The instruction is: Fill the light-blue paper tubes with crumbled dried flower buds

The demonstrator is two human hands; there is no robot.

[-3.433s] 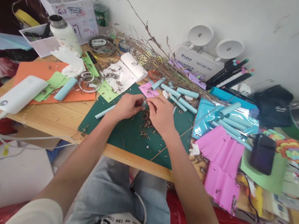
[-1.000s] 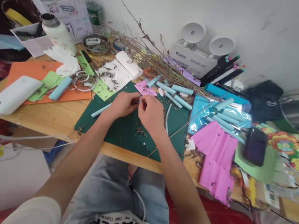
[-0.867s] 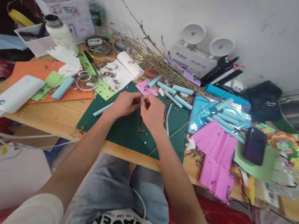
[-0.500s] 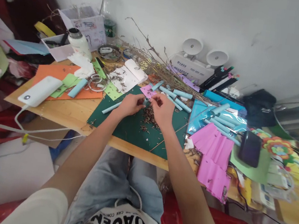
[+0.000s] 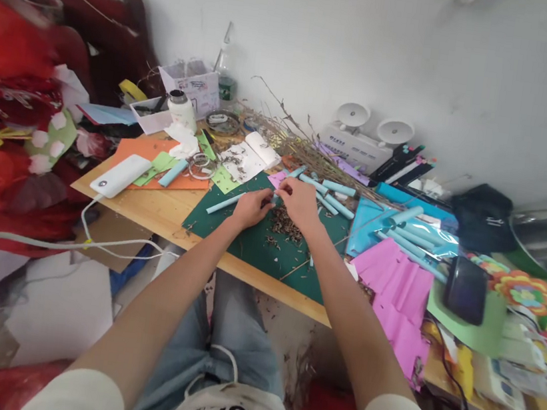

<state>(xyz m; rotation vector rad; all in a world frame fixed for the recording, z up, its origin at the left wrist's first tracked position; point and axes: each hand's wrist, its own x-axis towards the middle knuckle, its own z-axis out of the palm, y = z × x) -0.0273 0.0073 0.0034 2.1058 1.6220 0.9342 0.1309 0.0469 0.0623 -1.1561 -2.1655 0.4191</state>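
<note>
My left hand [image 5: 253, 208] is closed around a small light blue paper tube [image 5: 275, 200], mostly hidden by the fingers. Close beside it, my right hand [image 5: 299, 201] pinches its fingertips together at the tube's end; whatever lies between them is too small to make out. Both hands hover over a green cutting mat [image 5: 252, 247], where a heap of dry brown plant bits [image 5: 287, 225] is spread below the right hand. A pink paper piece [image 5: 276, 178] shows just behind the fingers. One longer blue tube [image 5: 224, 203] lies left of my left hand.
Several blue tubes [image 5: 338, 205] lie behind the right hand, more on a blue plastic packet [image 5: 363, 220]. Pink crepe paper [image 5: 392, 274] and a phone [image 5: 465, 291] sit to the right. Leftward are a white power bank [image 5: 120, 176] and a bottle [image 5: 182, 111]. Dry twigs [image 5: 306, 149] line the wall.
The view has shifted left, so everything appears further right and lower. My right fingers have come closer to the left hand's, covering more of the small tube.
</note>
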